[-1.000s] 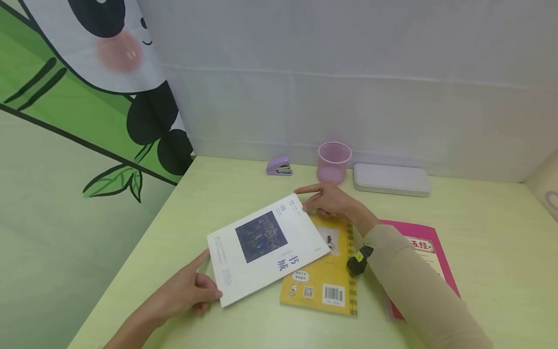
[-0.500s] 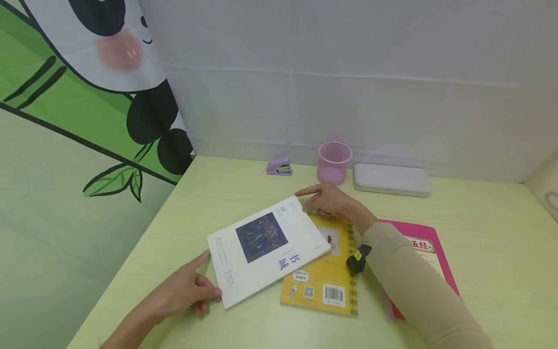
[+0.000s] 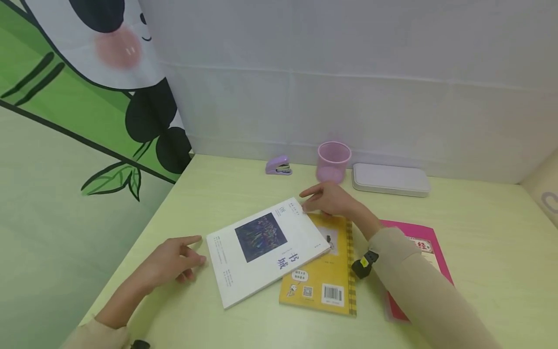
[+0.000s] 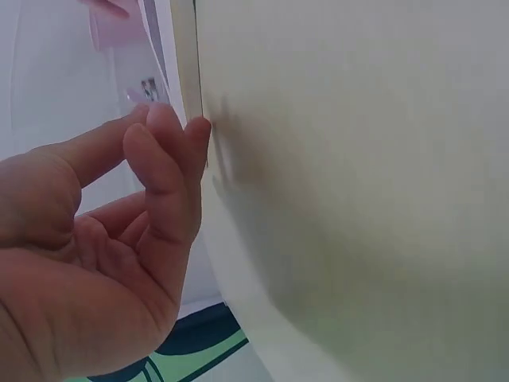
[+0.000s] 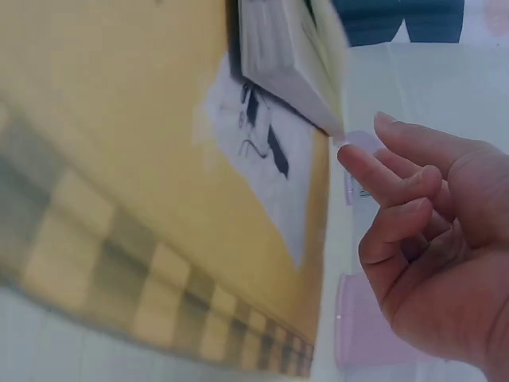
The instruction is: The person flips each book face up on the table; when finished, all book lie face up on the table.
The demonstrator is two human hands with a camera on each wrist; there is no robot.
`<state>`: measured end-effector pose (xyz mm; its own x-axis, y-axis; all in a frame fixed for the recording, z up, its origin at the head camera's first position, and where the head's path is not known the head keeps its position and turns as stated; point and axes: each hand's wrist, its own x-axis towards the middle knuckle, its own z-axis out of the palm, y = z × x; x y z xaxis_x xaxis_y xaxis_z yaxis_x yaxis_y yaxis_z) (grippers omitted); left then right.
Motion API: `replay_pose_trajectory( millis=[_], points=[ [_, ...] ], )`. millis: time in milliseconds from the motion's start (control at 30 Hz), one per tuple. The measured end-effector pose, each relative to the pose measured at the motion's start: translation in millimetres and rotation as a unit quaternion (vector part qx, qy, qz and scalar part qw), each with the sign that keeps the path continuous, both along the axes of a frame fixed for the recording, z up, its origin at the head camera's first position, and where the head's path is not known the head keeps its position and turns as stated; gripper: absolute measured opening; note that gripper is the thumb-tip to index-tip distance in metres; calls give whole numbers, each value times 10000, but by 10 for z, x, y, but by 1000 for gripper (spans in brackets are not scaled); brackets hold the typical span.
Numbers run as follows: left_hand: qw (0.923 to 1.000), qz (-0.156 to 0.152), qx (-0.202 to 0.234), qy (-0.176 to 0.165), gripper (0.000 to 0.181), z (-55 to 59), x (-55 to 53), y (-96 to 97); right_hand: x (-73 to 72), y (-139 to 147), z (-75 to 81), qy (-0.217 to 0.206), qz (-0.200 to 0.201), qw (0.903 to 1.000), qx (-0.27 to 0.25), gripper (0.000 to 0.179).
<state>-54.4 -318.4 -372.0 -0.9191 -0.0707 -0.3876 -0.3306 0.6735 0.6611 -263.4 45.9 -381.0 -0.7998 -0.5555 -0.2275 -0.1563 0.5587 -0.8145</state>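
A white book (image 3: 261,237) with a dark picture on its cover lies askew in the head view, its right part resting on a yellow book (image 3: 320,281). My left hand (image 3: 170,261) hovers just off the white book's left edge, fingers loosely bent and holding nothing; the left wrist view has the same hand (image 4: 119,231) in front of the tabletop. At the white book's upper right corner is my right hand (image 3: 333,198), index finger extended. In the right wrist view a fingertip comes close to that corner; whether it touches I cannot tell.
A pink-red book (image 3: 442,257) lies partly under my right forearm. Along the back wall stand a purple stapler (image 3: 278,166), a pink cup (image 3: 332,167) and a pale flat case (image 3: 391,179). A cartoon-printed cloth (image 3: 109,121) hangs at the left.
My left hand has let go of the white book's left edge and drawn back to the left. The right index finger has pulled slightly away from the corner. The book lies almost unmoved.
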Motion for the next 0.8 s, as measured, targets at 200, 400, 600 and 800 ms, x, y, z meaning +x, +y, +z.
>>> replay_pose_trajectory(
  millis=[200, 400, 600, 800],
  points=[
    [9998, -97, -26, 173, 65, 20, -166, -112, 164, 164, 153, 317, 71, 9993, 183, 44],
    [9995, -198, 4, 256, 57, 13, -268, -147, 363, 330, 199, 370, 177, 9978, 522, 41],
    [9989, -309, 87, 353, 48, -10, -328, -165, 566, 412, 191, 69, 249, 9973, 683, 41],
    [9983, -430, 59, 388, 44, -32, -379, -161, 739, 426, 192, -277, 42, 9950, 961, 41]
  ],
)
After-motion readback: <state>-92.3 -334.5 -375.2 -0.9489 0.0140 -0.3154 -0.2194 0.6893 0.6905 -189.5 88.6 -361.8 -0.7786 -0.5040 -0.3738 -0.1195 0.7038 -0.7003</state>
